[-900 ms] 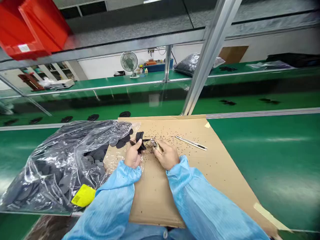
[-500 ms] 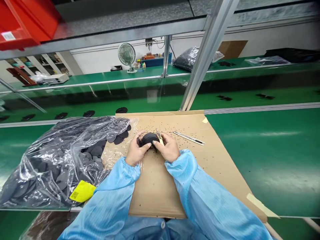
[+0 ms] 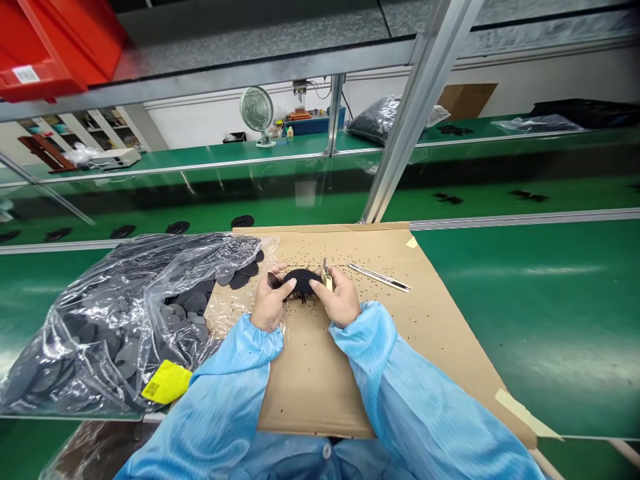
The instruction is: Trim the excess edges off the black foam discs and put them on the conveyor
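Above the cardboard sheet [image 3: 310, 380], a thin black disc [image 3: 301, 281] is bent into an arch between my two hands. My left hand [image 3: 270, 300] is closed on its left side, thumb on the near face; another dark piece shows by those fingers. My right hand [image 3: 340, 297] grips the right side of the disc with the thumb. It also keeps a small tool with a pale yellow handle and metal tip [image 3: 327, 275], pointing up; its exact kind is unclear. Small black bits hang below the disc, and many black crumbs lie scattered on the cardboard around it.
A clear plastic bag [image 3: 100, 327] full of black discs lies at the left, with a yellow label [image 3: 167, 382]. Right of my hands is a slim cutter knife [image 3: 380, 277]. A metal post [image 3: 400, 133] rises behind the cardboard; a red bin [image 3: 60, 50] sits overhead. Black discs line the green belt.
The disc has been turned and bent, so its flat face now shows more toward me. The yellow-handled tool has tilted more upright and moved slightly right. Both hands stay close to where they were.
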`<action>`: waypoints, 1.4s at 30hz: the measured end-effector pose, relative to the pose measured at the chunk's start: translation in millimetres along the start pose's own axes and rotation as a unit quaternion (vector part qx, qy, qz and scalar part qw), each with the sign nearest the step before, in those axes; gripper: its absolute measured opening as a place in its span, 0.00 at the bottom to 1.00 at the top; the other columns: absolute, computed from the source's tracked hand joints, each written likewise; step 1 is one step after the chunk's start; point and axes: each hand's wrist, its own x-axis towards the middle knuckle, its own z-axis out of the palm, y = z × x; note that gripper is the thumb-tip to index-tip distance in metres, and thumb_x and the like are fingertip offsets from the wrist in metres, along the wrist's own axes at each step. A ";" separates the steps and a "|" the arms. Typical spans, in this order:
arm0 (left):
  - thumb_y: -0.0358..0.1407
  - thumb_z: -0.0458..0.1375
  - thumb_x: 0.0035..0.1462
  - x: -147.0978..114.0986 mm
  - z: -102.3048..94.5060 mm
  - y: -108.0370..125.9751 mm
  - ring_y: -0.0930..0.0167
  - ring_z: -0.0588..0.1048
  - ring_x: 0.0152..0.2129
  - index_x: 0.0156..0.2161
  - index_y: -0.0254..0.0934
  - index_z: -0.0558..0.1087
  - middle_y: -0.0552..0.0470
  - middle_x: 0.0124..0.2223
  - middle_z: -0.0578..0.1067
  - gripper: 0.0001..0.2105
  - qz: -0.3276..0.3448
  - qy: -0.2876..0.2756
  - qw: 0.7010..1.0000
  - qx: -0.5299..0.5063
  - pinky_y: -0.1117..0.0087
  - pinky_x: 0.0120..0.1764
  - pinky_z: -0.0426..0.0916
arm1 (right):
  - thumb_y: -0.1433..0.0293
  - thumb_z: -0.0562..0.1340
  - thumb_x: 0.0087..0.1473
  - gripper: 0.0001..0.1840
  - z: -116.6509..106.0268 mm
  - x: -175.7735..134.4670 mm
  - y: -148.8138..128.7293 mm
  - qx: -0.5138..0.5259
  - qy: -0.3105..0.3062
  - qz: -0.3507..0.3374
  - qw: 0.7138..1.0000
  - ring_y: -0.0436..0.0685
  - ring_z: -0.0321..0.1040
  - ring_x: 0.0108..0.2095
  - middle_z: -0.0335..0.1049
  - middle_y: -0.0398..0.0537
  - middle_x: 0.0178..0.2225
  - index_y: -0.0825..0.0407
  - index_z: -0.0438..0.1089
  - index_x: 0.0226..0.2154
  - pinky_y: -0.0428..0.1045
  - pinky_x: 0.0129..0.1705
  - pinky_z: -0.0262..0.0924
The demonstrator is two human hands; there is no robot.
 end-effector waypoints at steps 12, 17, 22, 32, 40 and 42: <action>0.46 0.61 0.53 -1.2 2.8 5.2 0.70 0.74 0.27 0.40 0.33 0.70 0.45 0.38 0.73 0.17 -0.165 -0.074 0.976 -0.120 0.75 0.18 0.63 | 0.69 0.58 0.54 0.02 15.4 -18.2 -4.8 -0.067 0.032 -0.199 0.977 0.52 0.63 0.30 0.67 0.45 0.30 0.51 0.62 0.32 0.48 0.34 0.60; 0.45 0.62 0.52 1.1 -2.6 7.3 0.72 0.72 0.26 0.36 0.32 0.72 0.47 0.34 0.74 0.15 -0.163 -0.053 0.969 -0.175 0.74 0.24 0.66 | 0.67 0.59 0.57 0.05 19.0 -22.9 -9.2 -0.135 -0.061 -0.306 0.940 0.56 0.65 0.37 0.69 0.50 0.35 0.51 0.66 0.36 0.51 0.41 0.61; 0.43 0.63 0.50 4.3 -7.9 9.6 0.76 0.67 0.20 0.33 0.33 0.71 0.50 0.31 0.71 0.14 -0.182 -0.078 0.961 -0.193 0.77 0.17 0.58 | 0.63 0.58 0.58 0.11 11.4 -21.7 -12.4 -0.159 -0.074 -0.294 0.940 0.57 0.66 0.41 0.69 0.52 0.40 0.52 0.68 0.41 0.51 0.44 0.62; 0.43 0.64 0.49 5.4 -13.9 20.3 0.80 0.61 0.18 0.34 0.34 0.67 0.51 0.32 0.68 0.15 -0.179 -0.106 0.963 -0.170 0.80 0.16 0.54 | 0.72 0.57 0.53 0.17 3.1 -13.6 -2.7 -0.364 -0.085 -0.266 0.889 0.58 0.63 0.38 0.70 0.51 0.38 0.53 0.69 0.46 0.51 0.44 0.56; 0.44 0.66 0.45 4.9 -16.1 14.1 0.79 0.62 0.17 0.34 0.34 0.68 0.52 0.32 0.68 0.18 -0.170 -0.127 0.968 -0.133 0.80 0.15 0.54 | 0.74 0.57 0.53 0.20 2.2 -13.8 -9.5 -0.460 -0.095 -0.236 0.851 0.58 0.62 0.37 0.70 0.49 0.37 0.51 0.69 0.49 0.51 0.42 0.51; 0.44 0.65 0.46 4.8 -16.1 14.4 0.80 0.61 0.17 0.34 0.34 0.68 0.52 0.32 0.68 0.17 -0.163 -0.128 0.970 -0.126 0.80 0.15 0.54 | 0.74 0.57 0.53 0.19 2.1 -13.9 -10.2 -0.463 -0.097 -0.232 0.850 0.58 0.62 0.37 0.70 0.49 0.36 0.50 0.69 0.49 0.51 0.41 0.51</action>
